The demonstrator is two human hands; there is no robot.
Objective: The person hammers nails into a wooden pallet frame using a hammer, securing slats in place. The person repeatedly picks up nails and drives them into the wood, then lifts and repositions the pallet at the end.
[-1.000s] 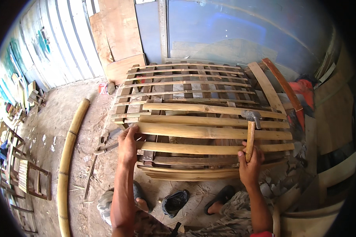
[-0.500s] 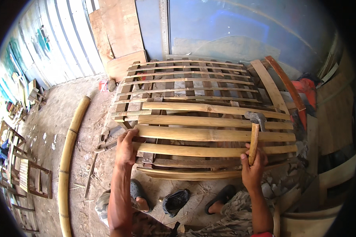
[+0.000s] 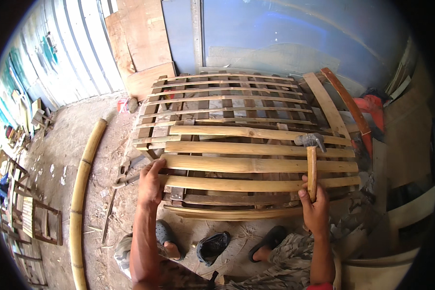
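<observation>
A slatted frame of bamboo and wood strips (image 3: 237,121) lies flat in front of me. My left hand (image 3: 151,182) presses on the left ends of the two nearest pale bamboo slats (image 3: 256,164). My right hand (image 3: 315,209) grips the wooden handle of a claw hammer (image 3: 311,159), whose steel head is raised just above the third slat near the frame's right side.
A long bamboo pole (image 3: 82,193) lies on the dirt floor at left. Plywood boards (image 3: 140,43) lean on the back wall. Two curved planks (image 3: 340,104) lean at right beside an orange object (image 3: 372,104). Dark sandals (image 3: 212,246) and my feet are below the frame.
The hammer and my right hand shifted slightly right and down along the slats. My left hand stayed on the slat ends.
</observation>
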